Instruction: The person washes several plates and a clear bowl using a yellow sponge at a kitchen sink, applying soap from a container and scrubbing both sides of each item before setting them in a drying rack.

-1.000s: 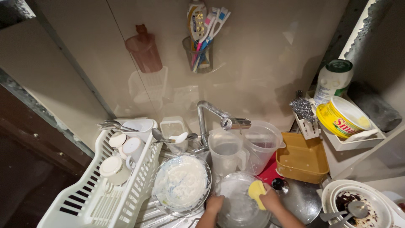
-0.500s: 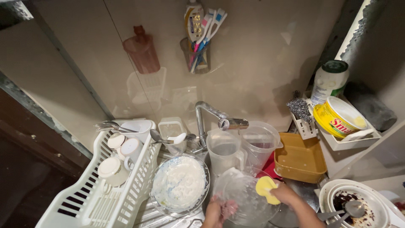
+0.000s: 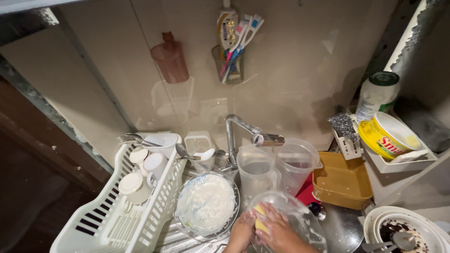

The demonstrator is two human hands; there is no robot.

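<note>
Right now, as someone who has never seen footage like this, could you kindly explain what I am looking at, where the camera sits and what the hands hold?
There is no machine here: a person works with two bare hands, filmed by one camera worn on the head and looking down at a crowded sink.

The left hand steadies a clear plastic container. The right hand presses a yellow sponge against it.

Beside them to the left lies a glass bowl smeared with white residue, and further left stands a white drying rack with cups. Behind the hands, two clear jugs stand under the metal tap. To the right are a yellow tub and a dirty white bowl with a spoon. A cup of toothbrushes hangs on the wall.
</note>
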